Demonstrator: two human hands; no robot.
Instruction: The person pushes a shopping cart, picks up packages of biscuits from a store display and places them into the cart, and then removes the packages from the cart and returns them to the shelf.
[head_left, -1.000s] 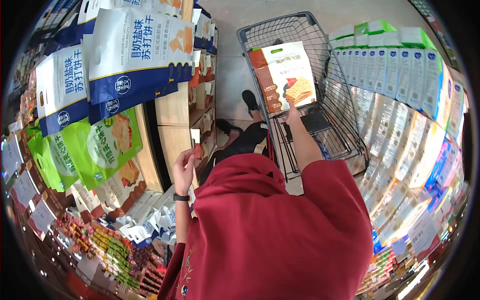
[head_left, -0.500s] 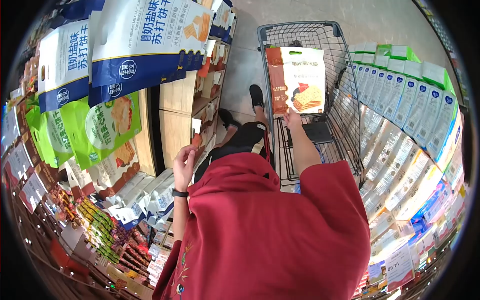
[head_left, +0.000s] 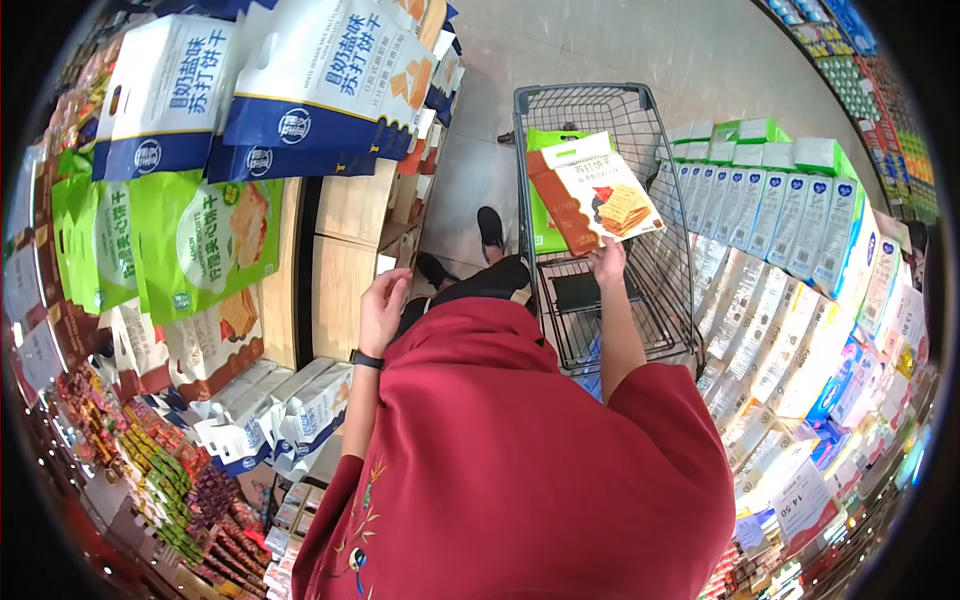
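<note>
My right hand (head_left: 608,264) grips the lower edge of a brown-and-white bag of soda crackers (head_left: 622,200). The bag is tilted over the basket of a wire shopping cart (head_left: 660,180). Partly covered by it, a bright green bag (head_left: 541,215) lies in the cart. My left hand (head_left: 383,308) is at the left, beside the wooden shelf unit, with its fingers loosely bent and nothing visible in them. A dark band is on that wrist.
White-and-blue bags of soda crackers (head_left: 325,75) and green bags of filled crackers (head_left: 215,240) are displayed at the left, on and around a wooden shelf (head_left: 345,260). Rows of stacked cartons (head_left: 790,220) line the right side. Grey floor (head_left: 560,45) stretches ahead.
The brown-and-white bag has tipped from nearly upright to slanted, and the green bag beneath it has come into view. My left hand stays beside the shelf. The camera view has shifted.
</note>
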